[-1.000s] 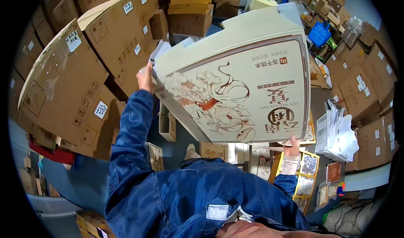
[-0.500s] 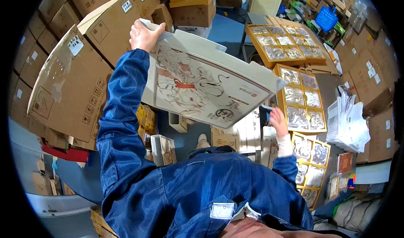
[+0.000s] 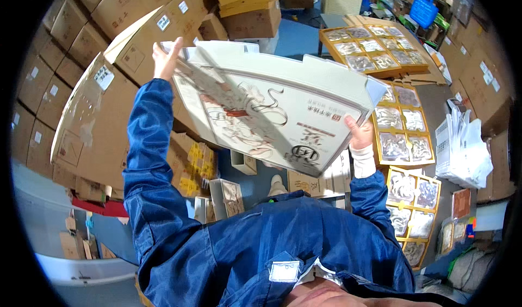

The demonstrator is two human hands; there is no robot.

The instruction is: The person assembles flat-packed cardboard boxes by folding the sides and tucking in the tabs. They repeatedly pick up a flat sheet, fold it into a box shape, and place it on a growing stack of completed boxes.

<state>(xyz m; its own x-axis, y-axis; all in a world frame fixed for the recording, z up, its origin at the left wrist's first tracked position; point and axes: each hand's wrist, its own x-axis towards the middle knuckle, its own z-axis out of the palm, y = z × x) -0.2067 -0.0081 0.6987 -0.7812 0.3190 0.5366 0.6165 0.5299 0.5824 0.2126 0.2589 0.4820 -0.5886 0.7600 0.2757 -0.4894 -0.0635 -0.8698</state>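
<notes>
Blue floor (image 3: 260, 177) shows below; a tabletop (image 3: 433, 96) bearing yellow trays (image 3: 405, 163) lies at my right, a brown carton (image 3: 103, 127) at my left; the white printed box (image 3: 261, 108) tilts between them, my left grip (image 3: 166, 62) clamped on its left corner, my right grip (image 3: 360, 133) on its right edge.

Two hands (image 3: 166, 60) (image 3: 361, 135), one carton (image 3: 318, 92). Bench (image 3: 438, 101): two yellow trays (image 3: 331, 51) far edge, two left edge; one basket (image 3: 443, 146) right edge.

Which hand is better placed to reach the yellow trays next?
Right, probably: the right hand touches the white carton near the yellow trays; the left hand holds the carton's opposite end.
</notes>
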